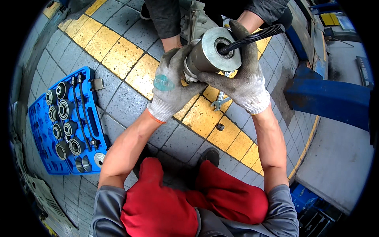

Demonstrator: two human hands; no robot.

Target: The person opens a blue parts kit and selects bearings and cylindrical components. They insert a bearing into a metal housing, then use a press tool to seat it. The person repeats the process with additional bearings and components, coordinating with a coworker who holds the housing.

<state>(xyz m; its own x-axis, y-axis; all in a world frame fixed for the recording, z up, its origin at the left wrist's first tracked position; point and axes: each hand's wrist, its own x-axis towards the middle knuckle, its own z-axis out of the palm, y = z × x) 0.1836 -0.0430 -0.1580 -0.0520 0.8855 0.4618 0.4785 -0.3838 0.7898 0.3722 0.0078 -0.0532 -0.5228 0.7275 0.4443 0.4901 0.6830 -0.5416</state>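
My left hand [169, 77], in a grey-white knit glove, is wrapped round the left side of a thick metal sleeve [209, 47]. On its right side my right hand [246, 77], gloved alike, grips the same sleeve, thumb across its lower edge. A black threaded rod [258, 37] sticks out of the sleeve's bore toward the upper right. Behind the sleeve is a cast metal part [197, 19], its join with the sleeve mostly hidden. Facing me, another person's forearms [170, 42] reach down on both sides of that part; their hands are mostly hidden by my gloves.
An open blue tool case [94, 118] with several metal cups and threaded rods lies on the tiled floor at left. Below my hands lie a wrench [217, 103] and a small dark nut [220, 126]. A blue steel arm [327, 98] juts in from the right.
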